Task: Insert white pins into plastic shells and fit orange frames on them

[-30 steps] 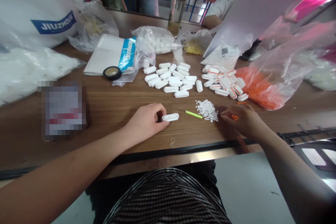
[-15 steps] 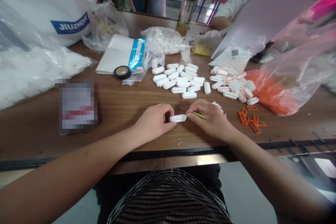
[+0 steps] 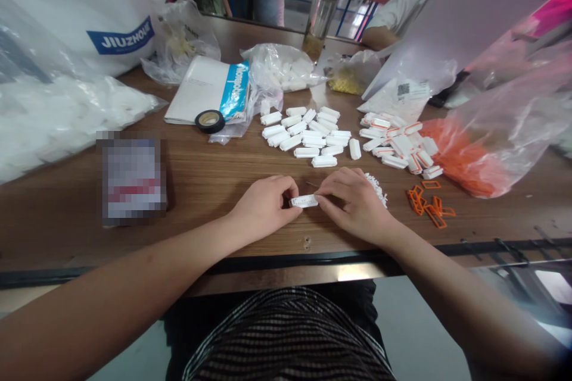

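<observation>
The left hand's (image 3: 267,205) fingers pinch the left end of a white slotted block (image 3: 304,201), which lies lengthwise left to right between the two hands, just above or on the surface (image 3: 201,181). The right hand's (image 3: 357,205) thumb and forefinger meet at the block's right end; whether they grip the block itself or some tiny piece cannot be told. A thin metal shaft (image 3: 311,184) shows just beyond them, the rest hidden behind the right hand. Partly covered by that hand is a pile of tiny white pieces (image 3: 378,190). Farther right lie loose orange frames (image 3: 417,201). On the far side sit plain white blocks (image 3: 313,142), with orange-edged blocks (image 3: 400,146) to their right, beside a clear bag of orange parts (image 3: 471,161). Far left, a black tape roll (image 3: 217,127) rests against a notebook (image 3: 196,89).
</observation>
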`<act>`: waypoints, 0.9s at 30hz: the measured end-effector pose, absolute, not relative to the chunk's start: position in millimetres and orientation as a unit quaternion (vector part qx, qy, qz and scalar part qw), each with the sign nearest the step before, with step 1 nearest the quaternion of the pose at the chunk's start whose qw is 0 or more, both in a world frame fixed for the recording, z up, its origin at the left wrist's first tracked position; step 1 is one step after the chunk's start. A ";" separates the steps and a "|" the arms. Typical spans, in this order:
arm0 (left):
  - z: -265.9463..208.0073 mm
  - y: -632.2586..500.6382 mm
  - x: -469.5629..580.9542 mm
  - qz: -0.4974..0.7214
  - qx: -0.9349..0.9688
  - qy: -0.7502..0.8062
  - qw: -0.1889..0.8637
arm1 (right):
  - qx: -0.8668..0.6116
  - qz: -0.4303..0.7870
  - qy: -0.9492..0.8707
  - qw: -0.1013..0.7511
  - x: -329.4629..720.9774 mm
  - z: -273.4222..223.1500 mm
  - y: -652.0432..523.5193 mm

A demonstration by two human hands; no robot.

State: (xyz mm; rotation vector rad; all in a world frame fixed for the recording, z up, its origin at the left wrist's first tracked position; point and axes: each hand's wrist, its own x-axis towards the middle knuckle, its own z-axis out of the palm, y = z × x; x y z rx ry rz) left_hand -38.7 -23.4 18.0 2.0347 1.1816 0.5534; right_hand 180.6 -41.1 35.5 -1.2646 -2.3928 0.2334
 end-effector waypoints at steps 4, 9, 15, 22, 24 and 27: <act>18.0 -23.3 -38.1 0.218 0.783 0.461 0.356 | -0.444 0.062 -0.864 0.227 185.7 34.9 -42.2; 16.5 -22.9 -38.4 0.218 0.786 0.455 0.356 | -0.423 0.034 -0.877 0.227 183.3 31.4 -43.5; 17.4 -22.8 -39.1 0.203 0.787 0.460 0.358 | -0.434 0.041 -0.866 0.244 190.9 34.2 -48.8; 19.8 -22.0 -37.4 0.182 0.785 0.473 0.357 | -0.711 0.055 -0.681 0.166 283.3 38.3 -48.8; 20.1 -21.9 -37.1 0.178 0.786 0.474 0.354 | -0.758 0.077 -0.638 0.106 305.6 34.1 -49.1; 19.2 -21.7 -37.1 0.177 0.788 0.475 0.350 | -0.779 0.101 -0.611 0.097 317.6 27.3 -51.2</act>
